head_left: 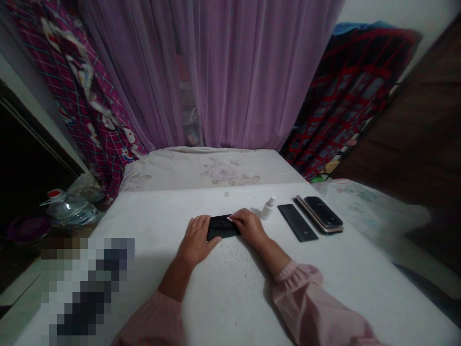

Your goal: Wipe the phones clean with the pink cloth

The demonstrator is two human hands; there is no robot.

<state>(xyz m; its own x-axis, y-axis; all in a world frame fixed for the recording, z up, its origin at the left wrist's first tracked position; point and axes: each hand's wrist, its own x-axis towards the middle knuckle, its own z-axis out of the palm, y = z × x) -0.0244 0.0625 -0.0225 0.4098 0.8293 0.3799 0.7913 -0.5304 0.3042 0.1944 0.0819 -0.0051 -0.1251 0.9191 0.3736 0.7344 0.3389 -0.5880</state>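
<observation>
Black phone [222, 227], pink sleeve [302, 298], lilac curtain [245, 72]

Sheer lilac curtains [245, 72] fill the far side; a pink checked cloth with a cartoon print [82, 96] hangs at far left, and a dark red-and-black checked cloth [355, 91] hangs at far right; a white wall [403, 12] shows above it; a dark wooden panel [406, 120] runs down the right; a dark opening [25, 158] lies at left, with a plastic water jug [70, 209] just beside it; pale floral bedding [223, 173] lies along the far end; the light is dim.
</observation>
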